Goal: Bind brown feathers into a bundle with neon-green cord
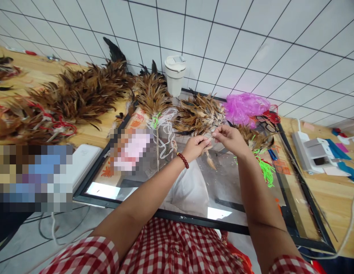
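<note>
My left hand (pixel 196 147), with a red bead bracelet on the wrist, pinches a small brown feather (pixel 210 161) that hangs below the fingers. Close beside it, my right hand (pixel 230 139) grips the top of the same feather, fingertips almost touching the left ones. Both hands hover over a black-framed glass panel (pixel 177 219) lying on the wooden table. Just behind the hands lies a bundle of brown and tan feathers (pixel 198 116).
Large heaps of brown feathers (pixel 80 93) cover the table's left. A white lidded cup (pixel 175 75) stands by the tiled wall. Pink plastic (pixel 244 107), neon green cord (pixel 265 169), white string (pixel 165 131), a white power strip (pixel 306 152) and a white power bank (pixel 84 161) surround the panel.
</note>
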